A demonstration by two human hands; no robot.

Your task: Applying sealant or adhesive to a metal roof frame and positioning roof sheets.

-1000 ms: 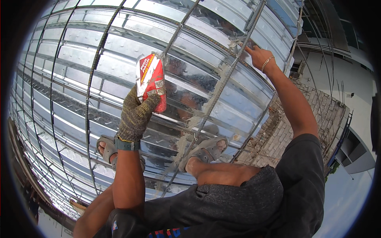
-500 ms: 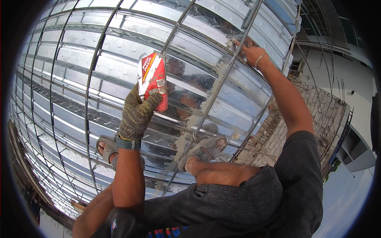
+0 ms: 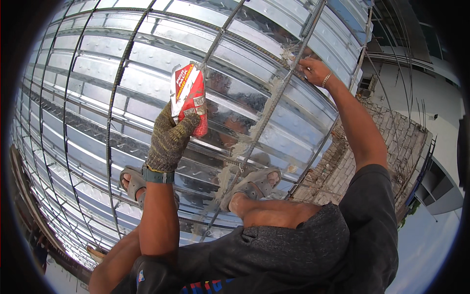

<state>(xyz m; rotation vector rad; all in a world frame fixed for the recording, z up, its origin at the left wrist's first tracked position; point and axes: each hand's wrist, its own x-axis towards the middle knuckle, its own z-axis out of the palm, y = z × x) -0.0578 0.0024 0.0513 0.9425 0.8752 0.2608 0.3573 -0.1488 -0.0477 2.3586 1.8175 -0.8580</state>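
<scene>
My left hand, in a speckled knitted glove, grips a red-and-white foil pouch held upright over ribbed metal decking. My bare right hand, with a chain bracelet at the wrist, is up at a rebar near the top right, its fingers curled beside a smear of grey paste; whether anything is between the fingertips is too small to tell. More grey paste runs in an uneven band along that rebar down toward my feet.
A grid of rebar crosses the decking. My sandalled feet stand among the bars. Past the decking's right edge are a broken brick surface, loose upright rods and a white building.
My right hand has shifted slightly about the same spot, its index finger reaching forward, then more curled now. The pouch in my left hand has risen very slightly.
</scene>
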